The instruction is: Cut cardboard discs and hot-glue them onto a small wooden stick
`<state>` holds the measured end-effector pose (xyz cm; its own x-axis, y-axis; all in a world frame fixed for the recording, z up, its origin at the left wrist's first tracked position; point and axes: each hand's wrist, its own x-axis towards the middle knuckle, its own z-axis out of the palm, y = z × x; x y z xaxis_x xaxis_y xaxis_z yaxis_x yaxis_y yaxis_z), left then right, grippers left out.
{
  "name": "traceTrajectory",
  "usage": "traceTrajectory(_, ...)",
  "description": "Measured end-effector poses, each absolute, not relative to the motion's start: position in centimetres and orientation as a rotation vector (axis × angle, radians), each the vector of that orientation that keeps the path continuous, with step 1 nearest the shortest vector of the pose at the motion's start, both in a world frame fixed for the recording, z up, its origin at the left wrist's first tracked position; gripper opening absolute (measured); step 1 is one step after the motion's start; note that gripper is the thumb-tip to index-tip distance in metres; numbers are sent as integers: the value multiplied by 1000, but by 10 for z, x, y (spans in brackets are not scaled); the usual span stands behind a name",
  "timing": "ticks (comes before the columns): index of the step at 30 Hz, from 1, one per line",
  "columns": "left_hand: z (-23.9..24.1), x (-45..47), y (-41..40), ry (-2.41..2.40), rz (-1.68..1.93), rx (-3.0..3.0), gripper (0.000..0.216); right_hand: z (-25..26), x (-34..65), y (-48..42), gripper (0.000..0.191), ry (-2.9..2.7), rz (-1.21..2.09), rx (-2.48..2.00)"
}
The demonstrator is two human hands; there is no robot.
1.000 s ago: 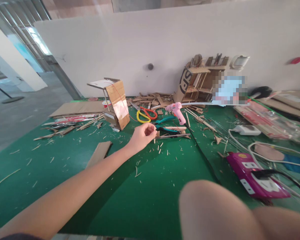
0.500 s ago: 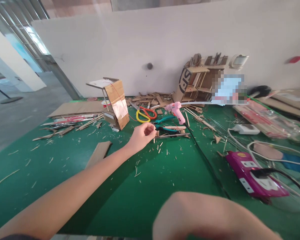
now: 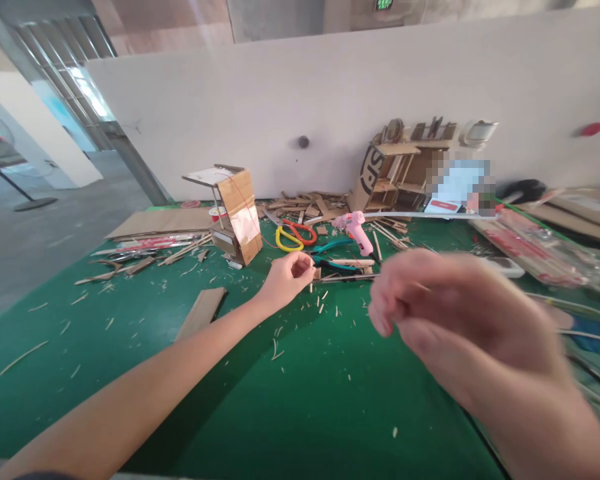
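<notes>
My left hand (image 3: 291, 279) is closed in a pinch over the green table; what its fingertips hold, if anything, is too small to name. Just beyond them lie teal-handled pliers (image 3: 337, 267) and thin wooden sticks. My right hand (image 3: 460, 327), raised close to the camera, is blurred, with its fingers curled toward the thumb; I cannot make out what is in them. A pink glue gun (image 3: 356, 231) stands behind the two hands. Scissors with yellow and orange handles (image 3: 290, 240) lie left of it. To the left stands a small cardboard structure (image 3: 240, 223) with a red wire.
Cardboard scraps (image 3: 310, 203) are heaped along the white wall board. A cardboard shelf model (image 3: 380, 170) stands at the back right, near a pixelated screen. Wood shavings litter the green tabletop (image 3: 300, 413). A flat cardboard strip (image 3: 203, 312) lies beside my left forearm. Cables run at right.
My right hand has risen from the lower edge to the right middle, now covering the purple power strip. My left hand keeps its pinch at the same spot. The view has tilted slightly up.
</notes>
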<state>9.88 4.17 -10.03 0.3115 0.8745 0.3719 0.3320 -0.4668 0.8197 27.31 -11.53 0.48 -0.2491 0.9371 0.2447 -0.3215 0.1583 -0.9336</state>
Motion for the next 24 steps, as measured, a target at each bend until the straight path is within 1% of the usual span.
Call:
traceTrajectory(3,-102,99,43,1031,1100,1940,13,-6,280,-76,31,-1155,1319,-720)
traceTrajectory(8,-102,99,42,1033,1109,1936,13,-25,278,-46,34,-981,1576,-648)
traceTrajectory(13,-101,101,42,1041,1103,1902,13,-41,276,-41,35,-955,1676,-586)
traceTrajectory(19,-103,101,41,1044,1125,1930,15,-46,279,-42,32,-989,1639,-562)
traceTrajectory(22,-104,100,40,996,1203,1978,32,-46,277,-44,29,-1090,1588,-567)
traceTrajectory(23,-103,100,39,984,1216,2013,33,-48,276,-43,29,-1126,1560,-577)
traceTrajectory(24,-102,100,39,977,1214,2065,29,-50,275,-42,29,-1164,1521,-600)
